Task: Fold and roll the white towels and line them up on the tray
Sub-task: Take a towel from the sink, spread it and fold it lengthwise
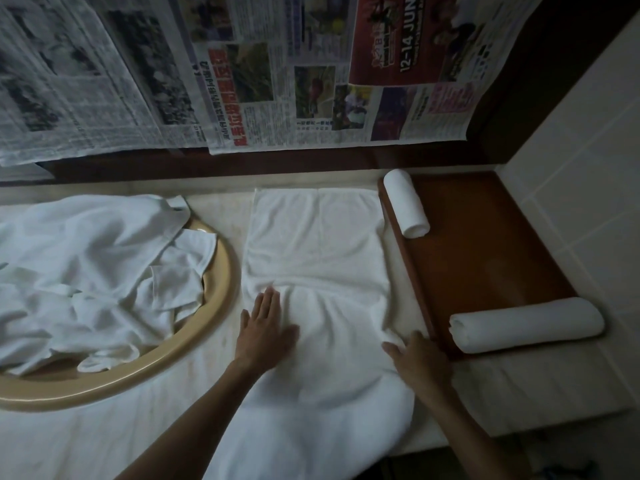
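Just left of the brown tray (485,258), a white towel (318,258) lies flat and wrinkled, its near end hanging off the counter, out of view. Left hand (265,327) and right hand (420,358) press it, fingers straight. Two rolled towels (407,204) (526,323) sit on the tray.

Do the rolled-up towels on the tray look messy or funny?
A little. The two rolled towels on the brown tray are not lined up: the far roll lies along the tray's left edge, while the near roll lies crosswise at the front, its end poking past the tray's right side.
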Demonstrator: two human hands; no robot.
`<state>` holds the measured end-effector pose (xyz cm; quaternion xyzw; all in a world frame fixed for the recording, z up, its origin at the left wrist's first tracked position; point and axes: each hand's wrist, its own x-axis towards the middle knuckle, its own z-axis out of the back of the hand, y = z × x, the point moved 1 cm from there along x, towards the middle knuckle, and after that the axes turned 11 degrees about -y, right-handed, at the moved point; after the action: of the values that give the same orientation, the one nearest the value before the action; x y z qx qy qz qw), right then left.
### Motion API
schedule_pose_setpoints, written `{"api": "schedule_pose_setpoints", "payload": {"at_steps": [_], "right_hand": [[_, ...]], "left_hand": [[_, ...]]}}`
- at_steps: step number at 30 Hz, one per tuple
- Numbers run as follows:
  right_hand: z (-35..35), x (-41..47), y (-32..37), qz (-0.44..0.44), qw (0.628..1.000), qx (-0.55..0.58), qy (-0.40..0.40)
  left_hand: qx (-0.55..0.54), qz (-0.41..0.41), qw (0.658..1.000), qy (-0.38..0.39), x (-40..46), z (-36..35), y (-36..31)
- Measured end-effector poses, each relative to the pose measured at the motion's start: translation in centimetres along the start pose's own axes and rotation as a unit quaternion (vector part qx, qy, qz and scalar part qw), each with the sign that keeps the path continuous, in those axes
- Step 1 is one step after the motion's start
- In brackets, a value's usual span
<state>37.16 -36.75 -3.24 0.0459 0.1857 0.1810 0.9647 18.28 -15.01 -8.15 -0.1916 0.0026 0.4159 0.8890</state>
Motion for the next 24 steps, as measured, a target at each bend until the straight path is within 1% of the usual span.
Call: {"api": "schedule_pose_setpoints", "payload": {"at_steps": [1,2,3,4,5,6,7,9,11,14,16,17,20,22,24], "right_hand": [[-0.1,-0.2,0.6,0.016,0.998,-0.024,-0.061],[-0.1,-0.5,1.7,0.054,0.991,-0.018,-0.118],[-0.8,-0.4,2.8,0.108,0.981,0.023,-0.158],[-1.6,-0.3,4.0,0.161,0.971,0.069,-0.163],[-2.7,0.0,4.9,0.204,0.964,0.094,-0.143],[-3.8,0.2,5.4,0.239,0.960,0.090,-0.116],[-5.1,0.3,5.5,0.265,0.958,0.063,-0.094],[-7.2,0.1,4.4,0.301,0.949,-0.004,-0.090],[-8.1,-0.2,2.8,0.317,0.941,-0.027,-0.114],[-7.9,0.1,2.6,0.312,0.939,-0.003,-0.143],[-7.9,0.8,4.2,0.326,0.935,0.026,-0.140],[-8.0,1.0,5.1,0.339,0.931,0.025,-0.131],[-8.4,1.5,5.3,0.373,0.919,-0.026,-0.124],[-8.2,2.2,3.8,0.395,0.908,-0.036,-0.137],[-7.8,3.1,2.6,0.400,0.903,-0.042,-0.148]], "left_hand": [[0.004,0.003,1.000,-0.010,-0.5,-0.2,0.0],[0.009,0.006,1.000,-0.023,-0.9,-0.5,0.1],[0.013,0.005,0.999,-0.035,-1.3,-0.9,0.0],[0.015,0.000,0.999,-0.048,-1.7,-1.4,0.0],[0.012,-0.007,0.998,-0.065,-2.1,-1.9,0.0],[0.006,-0.012,0.996,-0.085,-2.6,-2.3,0.2],[0.005,-0.015,0.995,-0.099,-3.2,-2.8,0.4],[0.026,-0.025,0.994,-0.099,-4.5,-3.2,1.4],[0.054,-0.036,0.994,-0.089,-5.5,-3.2,2.5],[0.075,-0.024,0.991,-0.112,-5.8,-2.5,1.9],[0.054,-0.026,0.988,-0.142,-5.1,-2.5,-0.2],[0.039,-0.040,0.987,-0.149,-4.8,-2.8,-1.3],[0.010,-0.079,0.988,-0.136,-5.5,-4.1,-2.5],[0.013,-0.061,0.990,-0.129,-6.9,-4.6,-0.8],[0.016,-0.032,0.990,-0.138,-8.1,-4.4,1.0]]}}
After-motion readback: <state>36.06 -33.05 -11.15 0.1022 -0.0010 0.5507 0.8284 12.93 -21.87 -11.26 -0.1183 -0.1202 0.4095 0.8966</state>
